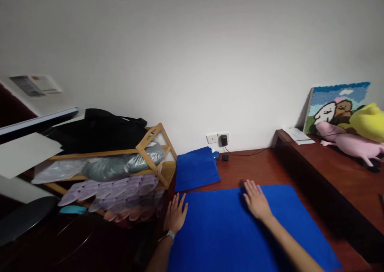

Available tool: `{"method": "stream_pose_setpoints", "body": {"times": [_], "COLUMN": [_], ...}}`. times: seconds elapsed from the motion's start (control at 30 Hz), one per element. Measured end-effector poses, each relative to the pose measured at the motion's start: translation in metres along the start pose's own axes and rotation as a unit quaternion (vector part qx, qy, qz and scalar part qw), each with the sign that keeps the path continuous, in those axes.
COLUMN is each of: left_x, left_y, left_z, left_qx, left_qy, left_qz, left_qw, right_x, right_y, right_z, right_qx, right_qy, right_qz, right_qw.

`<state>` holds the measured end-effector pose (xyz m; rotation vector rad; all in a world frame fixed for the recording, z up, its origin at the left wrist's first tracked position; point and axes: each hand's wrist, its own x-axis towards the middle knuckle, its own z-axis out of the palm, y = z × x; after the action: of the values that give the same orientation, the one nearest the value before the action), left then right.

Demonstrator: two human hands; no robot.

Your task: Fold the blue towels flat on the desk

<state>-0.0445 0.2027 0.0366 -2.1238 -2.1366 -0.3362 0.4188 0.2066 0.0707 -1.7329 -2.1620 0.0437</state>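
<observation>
A large blue cloth (222, 228) lies spread over the reddish-brown table (252, 164). At its far left corner rests my left hand (176, 215), fingers apart and holding nothing, with a watch on the wrist. My right hand (256, 201) is flat near the cloth's far edge, its fingers stretched out and nothing in them. Beyond the cloth, on the left, sits a smaller folded blue cloth (196, 170), close to the wall.
On the left, a wooden shelf (150, 156) holds a black bag (102, 132), plastic-wrapped bundles and purple containers (132, 188). A black plug (224, 140) sits in the wall socket. Right, a raised surface (327, 164) bears a pink plush toy (351, 144) and a picture (336, 104).
</observation>
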Motion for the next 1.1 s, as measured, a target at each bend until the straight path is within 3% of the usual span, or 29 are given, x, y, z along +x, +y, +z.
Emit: {"method": "stream_pose_setpoints", "body": {"times": [0.1, 0.2, 0.3, 0.47, 0.53, 0.63, 0.73, 0.83, 0.9, 0.97, 1.03, 1.1], "left_x": [0.0, 0.0, 0.0, 0.002, 0.002, 0.002, 0.001, 0.001, 0.001, 0.001, 0.001, 0.0], "left_y": [0.0, -0.001, -0.003, -0.002, -0.001, 0.0, 0.002, 0.003, 0.004, 0.005, 0.005, 0.006], "left_z": [-0.001, 0.0, 0.003, 0.005, 0.004, 0.001, -0.001, -0.002, -0.002, -0.003, -0.003, -0.004], "left_qx": [0.001, 0.003, 0.002, -0.008, -0.012, -0.013, -0.009, -0.009, -0.012, -0.013, -0.013, -0.012], "left_qy": [-0.01, -0.01, -0.005, -0.002, -0.006, -0.004, -0.006, -0.008, -0.003, 0.001, 0.001, -0.002], "left_qz": [-0.003, -0.011, -0.012, -0.016, -0.017, -0.018, -0.019, -0.021, -0.023, -0.024, -0.023, -0.022], "left_qw": [1.0, 1.0, 1.0, 1.0, 1.0, 1.0, 1.0, 1.0, 1.0, 1.0, 1.0, 1.0], "right_x": [0.008, 0.007, -0.001, -0.028, -0.039, -0.049, -0.051, -0.045, -0.035, -0.022, -0.01, -0.001], "right_y": [-0.061, -0.064, -0.014, 0.113, 0.154, 0.187, 0.191, 0.169, 0.133, 0.077, 0.01, -0.055], "right_z": [0.02, 0.027, 0.019, -0.007, -0.017, -0.03, -0.038, -0.04, -0.036, -0.026, -0.012, 0.004], "right_qx": [0.066, 0.074, 0.054, -0.032, -0.063, -0.074, -0.076, -0.089, -0.104, -0.1, -0.042, 0.015], "right_qy": [-0.052, -0.083, -0.086, -0.101, -0.11, -0.112, -0.102, -0.068, -0.029, -0.003, -0.029, -0.067], "right_qz": [-0.062, -0.045, 0.008, 0.148, 0.2, 0.235, 0.239, 0.253, 0.253, 0.211, 0.093, -0.013], "right_qw": [0.994, 0.993, 0.995, 0.983, 0.972, 0.963, 0.963, 0.961, 0.961, 0.972, 0.994, 0.998]}}
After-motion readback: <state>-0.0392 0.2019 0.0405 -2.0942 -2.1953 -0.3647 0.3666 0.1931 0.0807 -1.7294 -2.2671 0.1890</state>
